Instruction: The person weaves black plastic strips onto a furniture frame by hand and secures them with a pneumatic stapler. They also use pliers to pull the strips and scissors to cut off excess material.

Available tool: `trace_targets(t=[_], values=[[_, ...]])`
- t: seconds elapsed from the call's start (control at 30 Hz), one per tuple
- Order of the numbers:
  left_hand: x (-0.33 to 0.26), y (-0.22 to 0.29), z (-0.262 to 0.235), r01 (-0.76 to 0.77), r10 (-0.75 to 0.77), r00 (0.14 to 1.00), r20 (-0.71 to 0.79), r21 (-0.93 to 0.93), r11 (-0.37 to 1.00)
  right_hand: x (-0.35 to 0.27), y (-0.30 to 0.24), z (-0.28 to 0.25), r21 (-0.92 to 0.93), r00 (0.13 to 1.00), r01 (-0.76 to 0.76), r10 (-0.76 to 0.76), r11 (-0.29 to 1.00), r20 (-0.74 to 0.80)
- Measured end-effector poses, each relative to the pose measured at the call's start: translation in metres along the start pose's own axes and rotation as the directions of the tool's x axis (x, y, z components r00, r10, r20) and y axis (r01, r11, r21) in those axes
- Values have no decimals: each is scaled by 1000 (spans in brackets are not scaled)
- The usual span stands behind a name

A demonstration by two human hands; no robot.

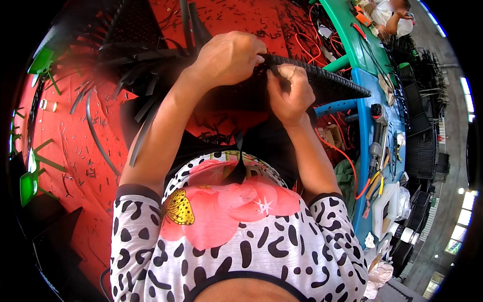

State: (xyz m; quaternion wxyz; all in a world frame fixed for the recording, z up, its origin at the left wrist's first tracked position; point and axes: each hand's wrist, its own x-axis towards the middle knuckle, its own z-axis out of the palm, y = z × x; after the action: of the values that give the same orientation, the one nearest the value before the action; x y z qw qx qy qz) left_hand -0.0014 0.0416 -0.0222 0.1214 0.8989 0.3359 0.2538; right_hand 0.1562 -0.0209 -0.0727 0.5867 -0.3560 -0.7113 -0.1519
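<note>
A black woven piece (342, 84) with a thick ribbed edge lies across my lap. Both my hands are at that edge, close together. The fingers of my left hand (226, 58) are curled in a pinch on a black strip at the rim. Just right of it, my right hand (293, 95) pinches the dark strip between thumb and forefinger. Its exact path through the weave is hidden by my fingers and the dark colour. Many loose black strips (145, 108) fan out on the left, some hanging beside my left forearm.
Black scraps litter the red floor covering (75, 136). On the right stand a green table (347, 35) and a blue table (359, 83), with a power tool (376, 121), hand tools and a red hose (352, 156). Green stools (27, 189) are at left; another person (392, 20) sits far right.
</note>
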Motion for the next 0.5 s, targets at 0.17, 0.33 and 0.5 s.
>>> trace_targets(t=[0.17, 0.33, 0.5], values=[[-1, 0, 1, 1, -1, 1000, 1, -12, 1000, -2, 0, -3, -51, 999, 33, -31, 998, 33], [-4, -1, 2, -43, 44, 999, -14, 14, 999, -2, 3, -2, 4, 999, 12, -12, 1000, -33], [-6, 2, 7, -59, 65, 995, -79, 86, 995, -18, 3, 2, 94, 997, -75, 78, 993, -28]])
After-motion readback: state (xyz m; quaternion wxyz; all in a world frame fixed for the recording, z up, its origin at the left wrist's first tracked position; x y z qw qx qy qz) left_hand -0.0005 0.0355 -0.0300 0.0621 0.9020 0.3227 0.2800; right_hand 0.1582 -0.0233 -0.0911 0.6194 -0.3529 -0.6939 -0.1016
